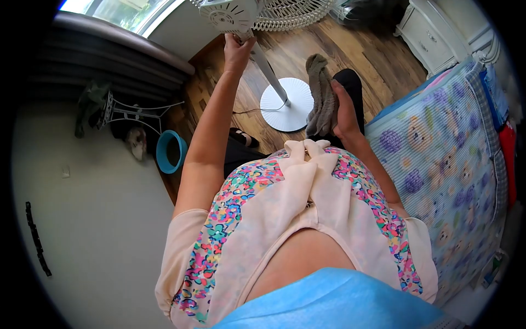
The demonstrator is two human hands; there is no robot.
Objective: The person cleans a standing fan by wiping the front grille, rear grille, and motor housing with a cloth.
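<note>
A white standing fan (pixel 270 71) rises from a round white base (pixel 283 112) on the wood floor. My left hand (pixel 238 54) is closed around its upright just under the motor housing (pixel 227 15). The fan's wire cage (pixel 293 15) is cut off by the top edge of the view. In my right hand (pixel 345 112) hangs a crumpled grey-brown cloth (pixel 321 96), gripped from its right side, with its top end sticking up. The fingers behind the cloth are partly hidden. The cloth is just right of the fan base.
A bed with a flowered, bear-print cover (pixel 433 148) stands to the right, with a white drawer cabinet (pixel 430 38) beyond it. On the left are a blue bucket (pixel 169 152), a metal rack (pixel 129 112) and a dark curtain (pixel 109 49). A cord (pixel 246 112) runs left from the fan base.
</note>
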